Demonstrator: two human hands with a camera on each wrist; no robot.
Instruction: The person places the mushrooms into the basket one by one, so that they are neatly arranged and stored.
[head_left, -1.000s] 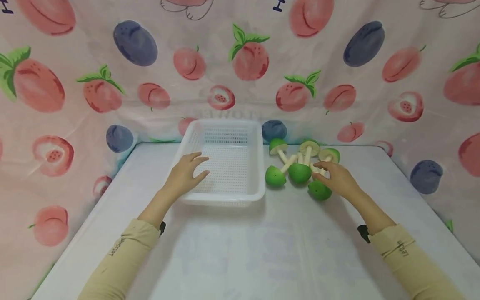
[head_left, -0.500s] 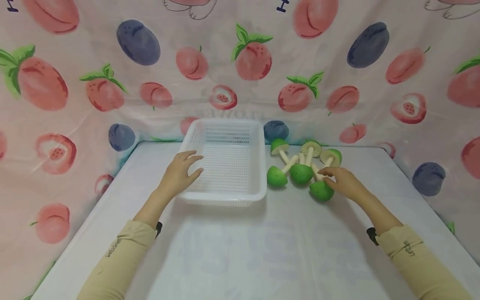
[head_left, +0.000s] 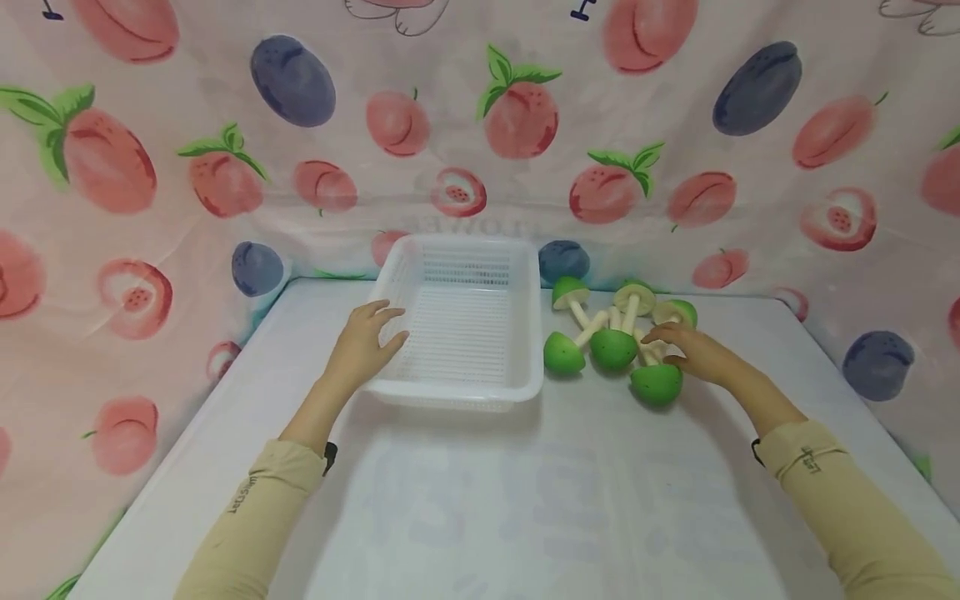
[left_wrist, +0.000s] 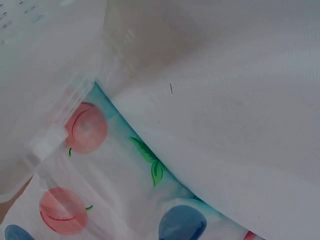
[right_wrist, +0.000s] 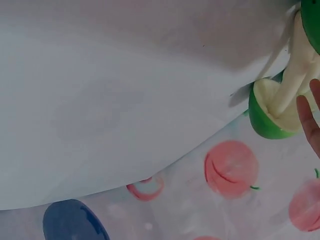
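Observation:
A white plastic basket (head_left: 456, 393) with a perforated floor and walls stands toward the back of the table. My left hand (head_left: 358, 348) is at its left rim, fingers spread and bent a little over the inside; contact with the rim cannot be told. To the basket's right lie several toy mushrooms (head_left: 613, 350) with green caps and cream stems, heaped loosely. Over the rightmost ones reaches my right hand (head_left: 697, 353), thumb and fingers apart around the stem of the front mushroom (head_left: 657, 385). In the right wrist view, fingers (right_wrist: 309, 125) show beside a mushroom (right_wrist: 272, 112).
A white cloth covers the table (head_left: 480, 500). Behind and at both sides hangs a pink curtain (head_left: 525, 187) printed with peaches and dark blue fruit, meeting the table's back edge just behind the basket and mushrooms.
The head view has turned slightly left. Against the basket, my left hand has drawn a little left; my right hand has shifted slightly right over the mushrooms. Basket and mushrooms stay in place.

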